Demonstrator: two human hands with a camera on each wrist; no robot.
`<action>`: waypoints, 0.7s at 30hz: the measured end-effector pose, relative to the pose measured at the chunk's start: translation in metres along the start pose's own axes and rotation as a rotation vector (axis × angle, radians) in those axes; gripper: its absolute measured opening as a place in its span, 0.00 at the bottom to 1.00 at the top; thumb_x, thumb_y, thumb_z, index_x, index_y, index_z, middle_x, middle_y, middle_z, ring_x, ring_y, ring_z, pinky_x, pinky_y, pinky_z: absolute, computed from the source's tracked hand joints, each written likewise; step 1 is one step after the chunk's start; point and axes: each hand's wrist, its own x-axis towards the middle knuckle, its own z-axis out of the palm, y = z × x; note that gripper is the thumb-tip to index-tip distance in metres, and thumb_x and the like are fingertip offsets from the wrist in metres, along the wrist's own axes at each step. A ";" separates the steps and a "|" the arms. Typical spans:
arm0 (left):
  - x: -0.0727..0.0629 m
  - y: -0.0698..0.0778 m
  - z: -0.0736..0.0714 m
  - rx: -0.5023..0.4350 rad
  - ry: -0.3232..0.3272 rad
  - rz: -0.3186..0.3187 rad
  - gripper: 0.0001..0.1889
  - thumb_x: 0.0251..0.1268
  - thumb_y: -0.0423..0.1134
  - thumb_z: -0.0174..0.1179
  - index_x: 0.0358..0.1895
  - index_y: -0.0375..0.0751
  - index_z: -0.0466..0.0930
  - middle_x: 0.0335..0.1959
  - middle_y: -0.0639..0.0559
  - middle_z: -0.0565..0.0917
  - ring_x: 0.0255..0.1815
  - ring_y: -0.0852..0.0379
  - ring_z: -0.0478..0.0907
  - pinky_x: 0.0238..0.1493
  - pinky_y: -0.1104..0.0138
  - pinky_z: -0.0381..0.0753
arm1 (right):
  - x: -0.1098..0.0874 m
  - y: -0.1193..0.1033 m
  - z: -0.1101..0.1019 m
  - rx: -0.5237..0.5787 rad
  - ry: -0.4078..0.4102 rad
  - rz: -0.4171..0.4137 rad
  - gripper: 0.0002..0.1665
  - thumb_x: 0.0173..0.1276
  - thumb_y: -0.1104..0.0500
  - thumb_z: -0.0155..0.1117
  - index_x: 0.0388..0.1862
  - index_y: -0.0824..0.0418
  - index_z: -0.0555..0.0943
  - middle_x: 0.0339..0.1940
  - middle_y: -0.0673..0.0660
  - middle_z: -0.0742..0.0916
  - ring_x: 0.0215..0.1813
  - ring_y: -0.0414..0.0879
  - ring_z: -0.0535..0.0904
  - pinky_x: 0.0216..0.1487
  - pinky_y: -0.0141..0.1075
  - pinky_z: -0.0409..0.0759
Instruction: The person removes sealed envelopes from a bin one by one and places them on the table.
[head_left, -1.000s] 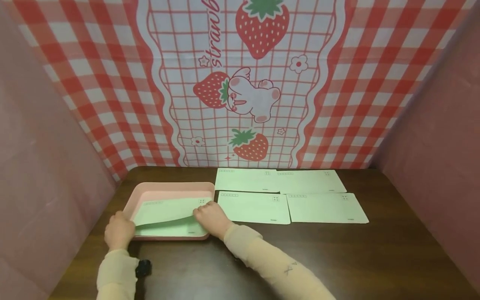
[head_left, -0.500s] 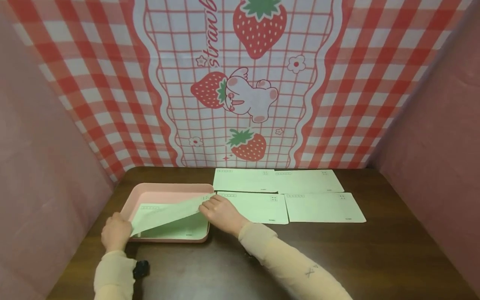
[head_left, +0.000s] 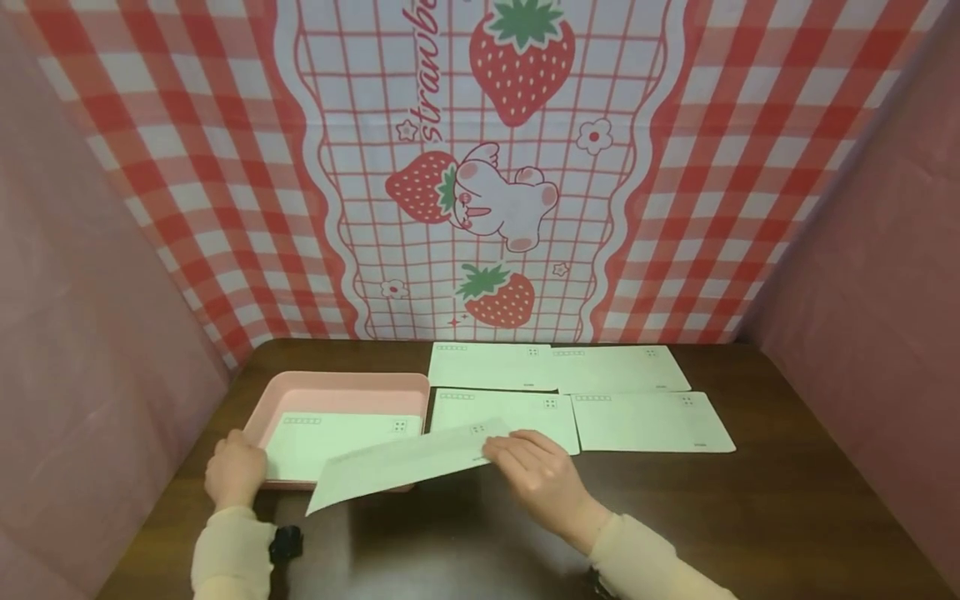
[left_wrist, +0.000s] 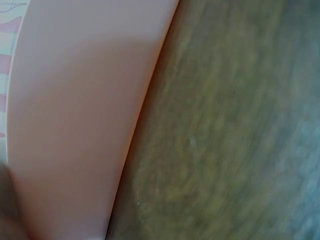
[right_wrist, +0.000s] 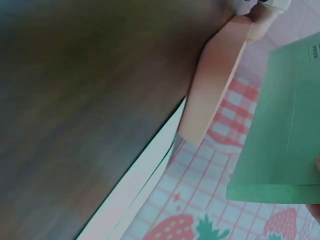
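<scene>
In the head view my right hand pinches a pale green envelope by its right end. The envelope slants in the air, its left end lower, over the front right part of a pink tray. Another envelope lies flat in the tray; whether more lie beneath it I cannot tell. My left hand grips the tray's left side near the front corner. The tray's outer wall fills much of the left wrist view. In the right wrist view the held envelope shows its underside, and only bits of fingers appear.
Right of the tray, several envelopes lie flat in two rows, among them a front right one and a back left one. They rest on a dark wooden table. A red checked strawberry cloth hangs behind it.
My right hand has lifted the top envelope out of the tray and moved it right and toward me. This uncovers the envelope below. My left hand stays at the tray's side.
</scene>
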 end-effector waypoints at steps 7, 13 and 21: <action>0.001 -0.003 0.001 -0.004 -0.001 -0.002 0.20 0.55 0.33 0.37 0.47 0.20 0.63 0.42 0.23 0.68 0.42 0.24 0.67 0.40 0.42 0.67 | -0.019 0.002 -0.041 -0.031 0.012 -0.002 0.16 0.68 0.69 0.47 0.25 0.64 0.81 0.26 0.55 0.86 0.29 0.43 0.83 0.33 0.36 0.79; 0.000 -0.002 0.001 -0.006 0.007 -0.001 0.21 0.54 0.33 0.36 0.48 0.20 0.63 0.43 0.23 0.68 0.43 0.23 0.67 0.41 0.42 0.66 | -0.050 0.004 -0.057 -0.063 -0.042 0.035 0.18 0.68 0.69 0.45 0.26 0.64 0.82 0.26 0.55 0.86 0.28 0.43 0.82 0.32 0.37 0.78; -0.001 -0.001 0.002 -0.002 0.010 0.005 0.21 0.55 0.33 0.37 0.48 0.20 0.63 0.43 0.22 0.68 0.42 0.23 0.67 0.41 0.42 0.66 | -0.086 0.010 -0.068 -0.109 -0.081 0.097 0.19 0.66 0.70 0.43 0.25 0.64 0.82 0.25 0.56 0.86 0.25 0.44 0.81 0.30 0.38 0.77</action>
